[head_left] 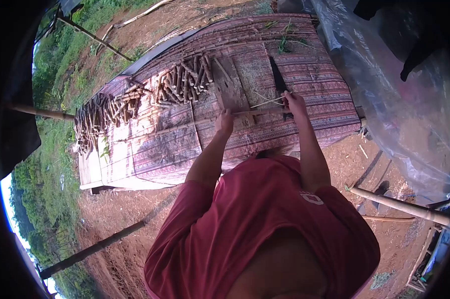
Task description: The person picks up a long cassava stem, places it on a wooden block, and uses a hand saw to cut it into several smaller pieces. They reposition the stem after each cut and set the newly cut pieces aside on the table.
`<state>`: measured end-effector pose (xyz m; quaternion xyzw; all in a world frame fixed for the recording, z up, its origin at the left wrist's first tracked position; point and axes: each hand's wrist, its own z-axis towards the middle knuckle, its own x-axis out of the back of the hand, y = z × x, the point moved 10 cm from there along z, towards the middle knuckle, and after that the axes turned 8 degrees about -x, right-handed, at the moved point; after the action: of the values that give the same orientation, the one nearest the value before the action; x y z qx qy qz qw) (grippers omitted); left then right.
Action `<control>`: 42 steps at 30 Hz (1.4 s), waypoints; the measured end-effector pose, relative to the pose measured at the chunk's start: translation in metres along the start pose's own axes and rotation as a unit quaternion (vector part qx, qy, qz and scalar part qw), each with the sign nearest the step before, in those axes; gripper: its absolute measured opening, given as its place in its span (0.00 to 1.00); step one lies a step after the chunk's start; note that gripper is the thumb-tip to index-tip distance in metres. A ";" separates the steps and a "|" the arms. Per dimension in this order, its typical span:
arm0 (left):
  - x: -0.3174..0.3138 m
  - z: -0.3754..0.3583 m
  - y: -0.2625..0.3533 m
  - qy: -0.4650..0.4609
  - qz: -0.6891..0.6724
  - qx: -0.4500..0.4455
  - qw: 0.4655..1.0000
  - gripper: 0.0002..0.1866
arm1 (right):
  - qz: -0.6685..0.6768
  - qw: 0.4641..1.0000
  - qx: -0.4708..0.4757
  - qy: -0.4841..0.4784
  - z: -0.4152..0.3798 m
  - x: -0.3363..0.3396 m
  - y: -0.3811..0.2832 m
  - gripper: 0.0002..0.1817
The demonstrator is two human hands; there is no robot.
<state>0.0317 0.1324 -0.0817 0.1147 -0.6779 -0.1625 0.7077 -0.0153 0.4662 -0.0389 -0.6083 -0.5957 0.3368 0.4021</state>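
Over the near part of a wooden board (230,84), my left hand (224,122) is closed on one end of a thin stick. My right hand (295,105) has its fingers wrapped round thin pale strips (268,102) that point left from it. Between the hands lies a small wooden block (247,118) on the patterned cloth. A dark, long, pointed object (277,74) lies just beyond my right hand; its lower end passes behind the fingers. What exactly each hand pinches is too small to tell fully.
Cut brown stem pieces (185,79) lie heaped across the left of the cloth-covered table (329,99). Green sprigs (284,44) lie at its far side. Clear plastic sheeting (384,84) hangs on the right. A wooden pole (409,208) stands at the lower right.
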 end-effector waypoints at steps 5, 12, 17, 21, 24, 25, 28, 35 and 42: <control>0.002 0.003 0.003 -0.017 -0.023 -0.019 0.999 0.17 | -0.023 0.994 -0.061 -0.088 0.000 -0.019 0.025 0.13; -0.014 0.013 -0.012 -0.046 -0.039 -0.027 0.998 0.13 | 0.336 0.936 0.097 0.037 -0.010 0.014 -0.043 0.28; -0.022 0.023 -0.011 -0.074 -0.027 -0.037 0.996 0.14 | -0.404 0.909 0.049 0.094 -0.005 -0.024 -0.025 0.35; -0.003 0.016 -0.007 -0.076 -0.008 -0.013 0.997 0.14 | -0.577 0.812 0.038 0.079 -0.004 -0.061 0.021 0.31; -0.003 0.015 -0.005 -0.072 -0.034 -0.001 0.997 0.14 | -0.603 0.787 0.063 0.110 0.006 -0.052 0.025 0.27; -0.004 0.014 -0.005 -0.069 -0.030 -0.006 0.997 0.14 | -0.618 0.771 0.072 0.136 0.004 -0.049 0.023 0.26; -0.001 0.014 -0.008 -0.066 -0.019 -0.011 0.998 0.14 | -0.612 0.782 0.042 0.111 0.007 -0.043 0.020 0.23; 0.005 0.014 0.003 -0.065 0.050 -0.076 0.994 0.13 | -0.486 0.862 0.125 0.068 0.039 -0.016 0.034 0.11; 0.008 0.030 -0.015 -0.068 0.146 -0.100 0.982 0.17 | -0.494 0.834 0.197 0.146 0.019 -0.021 -0.026 0.11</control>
<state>0.0009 0.1171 -0.0789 -0.0683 -0.7142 -0.1315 0.6841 -0.0454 0.4466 -0.0262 -0.1831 -0.6726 0.1107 0.7084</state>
